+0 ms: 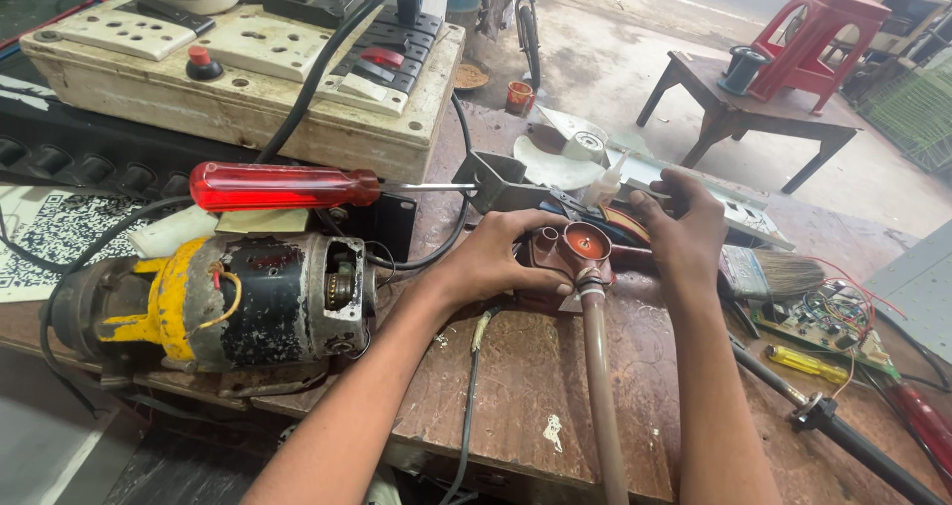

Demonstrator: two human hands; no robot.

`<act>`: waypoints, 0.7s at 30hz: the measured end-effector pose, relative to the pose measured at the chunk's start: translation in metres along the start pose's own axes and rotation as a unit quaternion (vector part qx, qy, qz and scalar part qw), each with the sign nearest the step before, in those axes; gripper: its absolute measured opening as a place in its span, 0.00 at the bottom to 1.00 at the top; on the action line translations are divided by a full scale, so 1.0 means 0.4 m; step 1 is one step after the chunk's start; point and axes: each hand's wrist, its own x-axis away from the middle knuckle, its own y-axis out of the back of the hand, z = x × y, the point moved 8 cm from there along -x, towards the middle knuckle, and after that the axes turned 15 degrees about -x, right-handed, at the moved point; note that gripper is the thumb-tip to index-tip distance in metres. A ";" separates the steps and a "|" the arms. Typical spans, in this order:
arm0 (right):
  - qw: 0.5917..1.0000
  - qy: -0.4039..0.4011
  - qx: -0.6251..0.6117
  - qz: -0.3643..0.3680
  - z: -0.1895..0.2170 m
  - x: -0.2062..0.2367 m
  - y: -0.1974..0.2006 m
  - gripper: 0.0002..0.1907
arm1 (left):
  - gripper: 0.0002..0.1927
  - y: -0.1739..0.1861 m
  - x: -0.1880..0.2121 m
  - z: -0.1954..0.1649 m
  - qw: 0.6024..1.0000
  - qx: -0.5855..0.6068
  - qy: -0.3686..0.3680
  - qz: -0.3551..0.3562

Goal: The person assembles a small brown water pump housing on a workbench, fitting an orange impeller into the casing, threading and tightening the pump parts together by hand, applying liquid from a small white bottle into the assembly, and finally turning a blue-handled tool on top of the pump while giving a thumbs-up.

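In the head view, the left hand [496, 259] and right hand [684, 235], fingers curled closed, grip one round reddish-brown pump housing [573, 250] with one ribbed hose [600, 366] on the worn wooden bench [535, 386], beside one yellow-black metal motor [228, 302] and one red-handled screwdriver [288, 186].

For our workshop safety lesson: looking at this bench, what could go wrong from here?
1. The red screwdriver lies loose atop the motor; a knock might roll it off.
2. The hose runs over the bench edge; a snag could tug the brown pump part from the left hand and right hand.
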 end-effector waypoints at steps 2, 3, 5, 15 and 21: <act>1.000 0.008 0.011 -0.007 0.009 0.003 0.005 0.26 | 0.39 -0.002 -0.001 0.003 1.000 -0.011 -0.001 -0.002; 1.000 0.012 0.016 -0.009 0.019 0.006 0.006 0.26 | 0.39 -0.001 0.000 0.004 1.000 -0.017 -0.001 -0.004; 0.999 0.016 0.007 -0.031 0.049 0.015 0.015 0.22 | 0.40 -0.002 -0.003 0.006 1.000 -0.029 0.008 -0.001; 0.965 0.211 -0.014 0.156 0.457 0.005 -0.174 0.14 | 0.38 0.027 0.007 -0.029 1.000 -0.001 0.013 0.006; 0.965 0.074 -0.091 0.235 0.519 -0.133 -0.414 0.22 | 0.40 0.031 0.008 -0.039 0.997 0.028 0.059 0.027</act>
